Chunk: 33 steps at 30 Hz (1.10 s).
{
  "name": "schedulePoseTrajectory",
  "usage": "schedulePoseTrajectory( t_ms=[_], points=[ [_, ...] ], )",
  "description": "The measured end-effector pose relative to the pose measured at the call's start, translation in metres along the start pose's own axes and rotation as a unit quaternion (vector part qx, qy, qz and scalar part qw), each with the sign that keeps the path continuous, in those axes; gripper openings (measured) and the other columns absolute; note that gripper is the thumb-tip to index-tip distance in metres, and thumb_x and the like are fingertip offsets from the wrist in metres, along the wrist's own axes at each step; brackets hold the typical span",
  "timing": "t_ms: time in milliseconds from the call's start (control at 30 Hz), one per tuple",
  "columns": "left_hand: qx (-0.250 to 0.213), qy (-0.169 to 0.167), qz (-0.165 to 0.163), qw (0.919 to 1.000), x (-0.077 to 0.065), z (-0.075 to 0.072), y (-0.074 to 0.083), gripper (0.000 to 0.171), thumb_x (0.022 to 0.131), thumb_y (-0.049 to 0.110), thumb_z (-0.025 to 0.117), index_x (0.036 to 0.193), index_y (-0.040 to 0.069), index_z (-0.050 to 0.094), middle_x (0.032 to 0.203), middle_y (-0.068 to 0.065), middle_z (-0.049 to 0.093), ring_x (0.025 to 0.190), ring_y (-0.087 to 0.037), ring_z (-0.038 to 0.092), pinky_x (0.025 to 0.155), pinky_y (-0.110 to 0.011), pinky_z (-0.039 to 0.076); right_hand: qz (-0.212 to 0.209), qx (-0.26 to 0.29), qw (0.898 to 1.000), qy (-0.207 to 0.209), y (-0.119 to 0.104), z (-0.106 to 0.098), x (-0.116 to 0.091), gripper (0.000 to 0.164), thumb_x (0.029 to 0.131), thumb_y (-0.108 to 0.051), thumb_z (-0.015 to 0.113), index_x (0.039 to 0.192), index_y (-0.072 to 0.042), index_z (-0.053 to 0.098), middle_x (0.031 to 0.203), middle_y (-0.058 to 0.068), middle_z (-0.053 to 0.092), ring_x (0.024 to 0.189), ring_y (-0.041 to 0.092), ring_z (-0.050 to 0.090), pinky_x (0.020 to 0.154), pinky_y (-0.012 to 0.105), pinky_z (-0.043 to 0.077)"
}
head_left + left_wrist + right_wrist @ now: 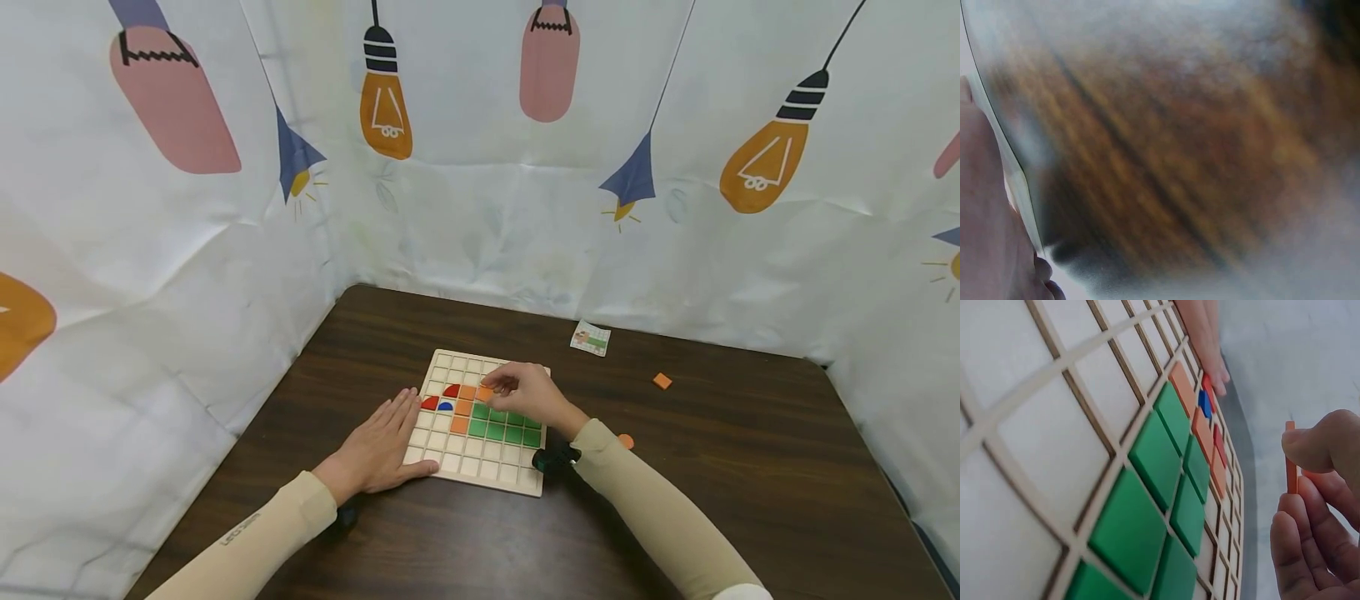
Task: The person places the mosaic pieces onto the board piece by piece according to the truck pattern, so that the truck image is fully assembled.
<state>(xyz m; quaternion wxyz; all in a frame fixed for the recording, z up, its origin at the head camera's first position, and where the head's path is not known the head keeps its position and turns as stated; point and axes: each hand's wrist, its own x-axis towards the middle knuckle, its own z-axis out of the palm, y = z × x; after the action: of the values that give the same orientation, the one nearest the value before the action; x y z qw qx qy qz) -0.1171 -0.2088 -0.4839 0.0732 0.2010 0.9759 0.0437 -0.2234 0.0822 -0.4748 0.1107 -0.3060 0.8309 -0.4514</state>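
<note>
A pale wooden grid board [468, 467] lies on the table. My right hand [528, 393] is over it, pinching a thin orange square tile [1291, 472] between thumb and fingers. In the right wrist view that tile stands edge-on, apart from the board. Two rows of green square tiles [495, 431] sit in the board's cells beside a column of orange tiles [460, 425]. Left of these are two red rounded pieces [430, 403] and a blue half-round piece [446, 407]. My left hand [382, 442] rests with straight fingers along the board's left edge.
A small printed picture card [591, 338] lies behind the board. To the right are a loose orange square [662, 381] and an orange round piece [626, 441], partly behind the right sleeve. Patterned cloth [480, 217] hangs around the dark wooden table [720, 467].
</note>
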Motion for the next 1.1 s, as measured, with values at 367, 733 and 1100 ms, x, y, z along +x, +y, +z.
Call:
schedulePoseTrajectory(
  t_ms=[367,733,1100],
  points=[
    [-0.002,-0.01,-0.002,0.9999,0.001,0.002,-0.001,0.11,0.094,0.079,0.046,0.162,-0.005,0.024,0.172,-0.023,0.02,0.162,-0.039,0.02,0.13,-0.055,0.027,-0.006,-0.024,0.999,-0.02,-0.015,0.025,0.012,0.027,0.089,-0.018,0.081,0.115,-0.012,0.078,0.104,0.002,0.076,0.087,0.008,0.067,0.081,0.022,0.057],
    [0.006,0.005,0.008,0.9999,0.0,0.005,-0.004,0.108,0.095,0.077,0.046,0.161,-0.006,0.025,0.171,-0.024,0.022,0.161,-0.039,0.022,0.129,-0.054,0.029,-0.024,-0.042,0.998,-0.045,-0.022,0.045,0.023,0.027,0.088,-0.014,0.079,0.115,-0.014,0.079,0.105,-0.001,0.079,0.089,0.005,0.07,0.08,0.02,0.058],
    [0.01,0.014,0.015,0.9997,0.0,0.004,-0.004,0.107,0.095,0.075,0.049,0.161,-0.006,0.026,0.171,-0.025,0.023,0.161,-0.04,0.023,0.128,-0.055,0.03,-0.043,-0.094,0.993,-0.064,-0.026,0.056,0.031,0.023,0.089,-0.018,0.081,0.112,-0.014,0.08,0.105,-0.001,0.079,0.088,0.004,0.069,0.079,0.017,0.056]
  ],
)
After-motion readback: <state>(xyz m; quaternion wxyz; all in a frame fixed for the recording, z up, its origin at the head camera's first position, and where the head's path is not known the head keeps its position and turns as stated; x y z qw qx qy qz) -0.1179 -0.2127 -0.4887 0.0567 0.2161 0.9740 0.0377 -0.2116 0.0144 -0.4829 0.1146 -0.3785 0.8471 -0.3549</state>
